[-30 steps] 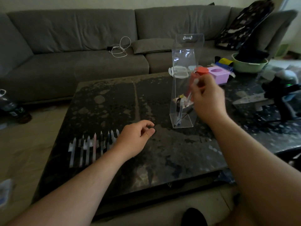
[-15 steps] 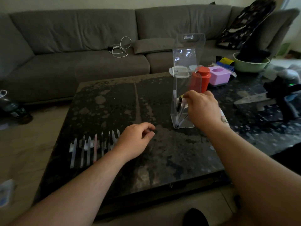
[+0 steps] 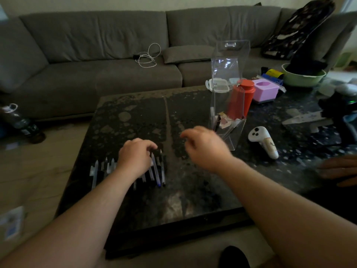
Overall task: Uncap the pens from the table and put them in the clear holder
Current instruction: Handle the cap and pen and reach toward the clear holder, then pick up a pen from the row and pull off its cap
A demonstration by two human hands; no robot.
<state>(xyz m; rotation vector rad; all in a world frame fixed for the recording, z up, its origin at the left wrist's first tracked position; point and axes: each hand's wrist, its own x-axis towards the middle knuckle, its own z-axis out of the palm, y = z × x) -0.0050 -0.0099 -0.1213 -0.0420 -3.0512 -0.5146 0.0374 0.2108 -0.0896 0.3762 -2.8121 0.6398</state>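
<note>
Two bare forearms, no sleeves, left hand (image 3: 135, 158), right hand (image 3: 206, 147), no rings or watch

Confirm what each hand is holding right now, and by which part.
Right hand: nothing, fingers loosely curled above the table. Left hand: over the row of pens, fingers curled down onto them; whether one is gripped cannot be told.

The stone table (image 3: 135, 117) was black, mottled with tan patches. The fabric sofa (image 3: 96, 45) was grey, the plastic canister (image 3: 245, 95) red-orange, the handheld controller (image 3: 260, 138) white.
</note>
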